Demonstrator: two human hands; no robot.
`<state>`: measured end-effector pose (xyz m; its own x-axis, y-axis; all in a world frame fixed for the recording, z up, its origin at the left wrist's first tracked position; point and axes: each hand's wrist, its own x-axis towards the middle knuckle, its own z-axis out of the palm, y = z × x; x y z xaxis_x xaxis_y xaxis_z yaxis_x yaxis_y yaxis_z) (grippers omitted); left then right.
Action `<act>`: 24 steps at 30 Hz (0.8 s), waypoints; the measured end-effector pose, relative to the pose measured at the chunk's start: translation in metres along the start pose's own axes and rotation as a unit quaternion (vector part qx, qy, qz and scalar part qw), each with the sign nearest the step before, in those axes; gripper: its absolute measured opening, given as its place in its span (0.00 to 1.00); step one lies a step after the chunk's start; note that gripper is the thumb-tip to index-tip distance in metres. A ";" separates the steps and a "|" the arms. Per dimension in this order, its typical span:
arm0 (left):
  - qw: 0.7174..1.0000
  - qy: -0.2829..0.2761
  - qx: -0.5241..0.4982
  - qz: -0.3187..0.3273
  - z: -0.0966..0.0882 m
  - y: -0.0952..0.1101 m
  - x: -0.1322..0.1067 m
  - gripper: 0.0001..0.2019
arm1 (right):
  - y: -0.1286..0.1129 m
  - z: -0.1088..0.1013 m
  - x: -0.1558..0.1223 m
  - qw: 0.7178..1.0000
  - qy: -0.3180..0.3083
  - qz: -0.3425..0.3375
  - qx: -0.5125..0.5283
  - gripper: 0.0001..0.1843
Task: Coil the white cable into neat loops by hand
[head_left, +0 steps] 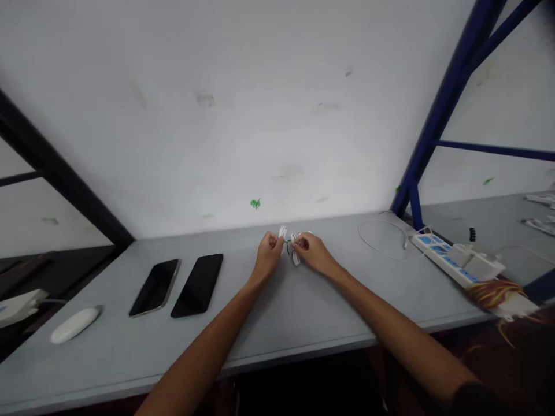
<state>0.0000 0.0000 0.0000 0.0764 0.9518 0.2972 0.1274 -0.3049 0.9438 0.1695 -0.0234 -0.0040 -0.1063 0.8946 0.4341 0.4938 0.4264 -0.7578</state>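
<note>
White coiled cable (pixel 289 245) held between both hands, over tabletop (pixel 329 312). Left hand (pixel 269 254): fingers clenched on one side of coil. Right hand (pixel 307 253): fingers clenched on other side. Two black smartphones (pixel 176 286) and white mouse (pixel 74 325) left; white power strip (pixel 451 260) right.

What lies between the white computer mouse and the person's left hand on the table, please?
In the head view, two smartphones lie side by side on the grey tabletop, between the white computer mouse and the left hand.
</note>
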 end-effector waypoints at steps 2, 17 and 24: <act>1.000 0.002 0.026 -0.006 0.002 -0.005 -0.001 0.15 | 0.002 0.000 -0.003 0.998 0.008 -0.025 -0.053 0.06; 0.996 0.074 -0.037 -0.043 -0.006 -0.007 -0.001 0.14 | -0.007 0.011 0.003 0.969 0.026 -0.075 -0.233 0.11; 0.992 0.006 -0.127 0.012 0.009 0.007 -0.013 0.17 | -0.013 0.011 0.005 0.971 0.009 0.056 0.231 0.18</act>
<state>0.0086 -0.0147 0.0013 0.0645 0.9451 0.3205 -0.1276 -0.3107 0.9419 0.1527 -0.0226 0.0028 -0.0575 0.9381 0.3415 0.0620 0.3448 -0.9366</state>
